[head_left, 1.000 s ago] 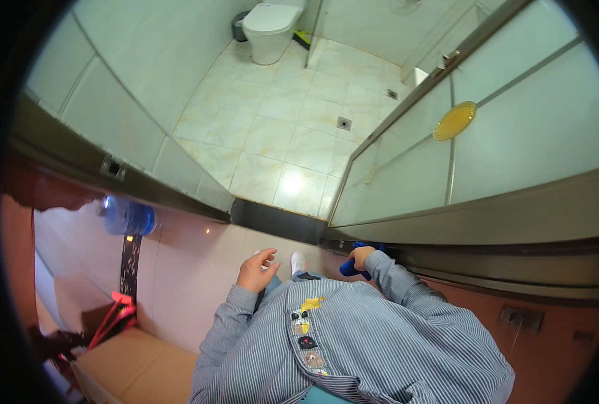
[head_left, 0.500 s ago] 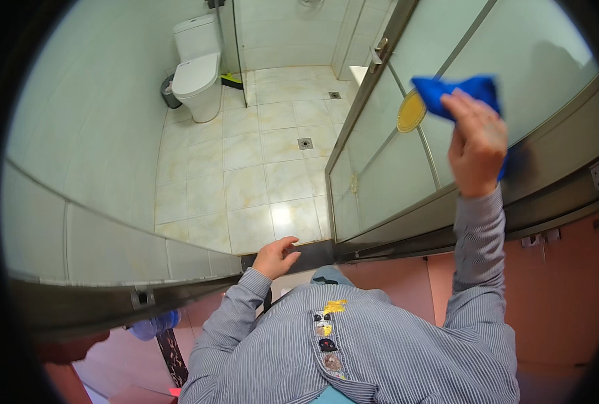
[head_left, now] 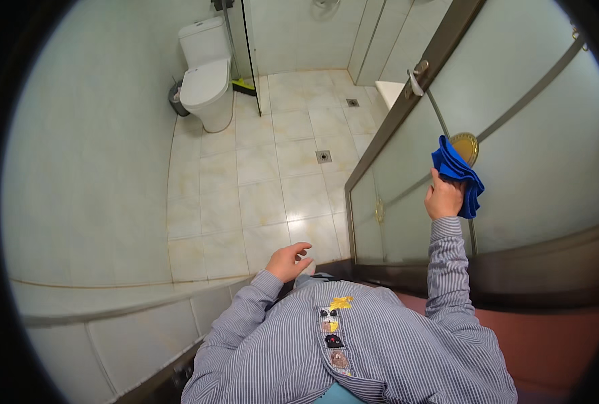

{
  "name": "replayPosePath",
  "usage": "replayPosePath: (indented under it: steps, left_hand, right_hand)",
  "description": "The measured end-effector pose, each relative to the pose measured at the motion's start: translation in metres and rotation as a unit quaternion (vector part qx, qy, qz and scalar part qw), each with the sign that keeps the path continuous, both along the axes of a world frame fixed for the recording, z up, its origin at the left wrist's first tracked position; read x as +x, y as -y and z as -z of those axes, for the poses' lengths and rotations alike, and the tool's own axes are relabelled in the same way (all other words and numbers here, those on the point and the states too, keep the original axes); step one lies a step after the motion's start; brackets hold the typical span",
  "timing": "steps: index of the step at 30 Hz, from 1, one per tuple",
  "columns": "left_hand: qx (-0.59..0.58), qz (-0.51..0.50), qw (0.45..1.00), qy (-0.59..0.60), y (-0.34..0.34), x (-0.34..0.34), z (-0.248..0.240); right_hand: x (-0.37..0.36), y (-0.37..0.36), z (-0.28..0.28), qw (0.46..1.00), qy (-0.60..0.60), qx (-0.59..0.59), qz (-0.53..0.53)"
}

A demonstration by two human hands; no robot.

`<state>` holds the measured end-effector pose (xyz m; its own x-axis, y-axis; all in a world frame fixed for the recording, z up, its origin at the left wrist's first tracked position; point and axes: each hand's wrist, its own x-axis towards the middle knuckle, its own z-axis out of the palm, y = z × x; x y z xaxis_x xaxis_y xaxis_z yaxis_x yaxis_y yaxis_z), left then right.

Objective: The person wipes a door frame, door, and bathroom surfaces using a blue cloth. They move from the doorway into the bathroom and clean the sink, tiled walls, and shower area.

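A folded blue cloth [head_left: 458, 176] is gripped in my right hand [head_left: 445, 198], which reaches out in front of me on the right. The cloth lies over the frosted glass door [head_left: 515, 202], just below a round gold ornament [head_left: 465, 149] and covering its lower edge; whether it presses on the glass I cannot tell. Most of the fingers of that hand are hidden by the cloth. My left hand [head_left: 289, 262] hangs in front of my waist with nothing in it, fingers loosely bent and apart from the thumb.
The door has a dark metal frame and a lever handle [head_left: 416, 78]. Beyond lies a tiled floor [head_left: 259, 202] with two drains. A white toilet [head_left: 206, 84], a grey bin [head_left: 177, 99] and a yellow-green brush head [head_left: 244, 87] stand at the far left. A tiled wall runs along my left.
My right hand has come lower and nearer to me with the cloth, now below the gold ornament. The view has shifted forward into the doorway. My left hand keeps its pose.
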<state>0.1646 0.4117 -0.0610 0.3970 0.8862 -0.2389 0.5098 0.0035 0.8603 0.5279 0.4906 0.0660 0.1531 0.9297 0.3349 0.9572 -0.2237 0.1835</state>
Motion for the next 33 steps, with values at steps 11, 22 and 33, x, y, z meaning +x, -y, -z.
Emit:
replayPosePath:
  steps: [11, 22, 33]
  left_hand:
    - [0.006, 0.061, 0.998, 0.022, -0.116, 0.036, 0.0]
    - [-0.014, 0.175, 0.984, 0.028, -0.228, 0.062, 0.004]
    - [-0.001, 0.171, 0.985, 0.0, -0.402, 0.008, -0.004]
  right_hand:
    - [0.037, -0.195, -0.19, 0.938, 0.203, 0.261, -0.105]
    - [0.03, -0.269, -0.25, 0.895, 0.369, 0.243, -0.058]
    - [0.036, -0.384, -0.109, 0.989, 0.101, -0.072, -0.076]
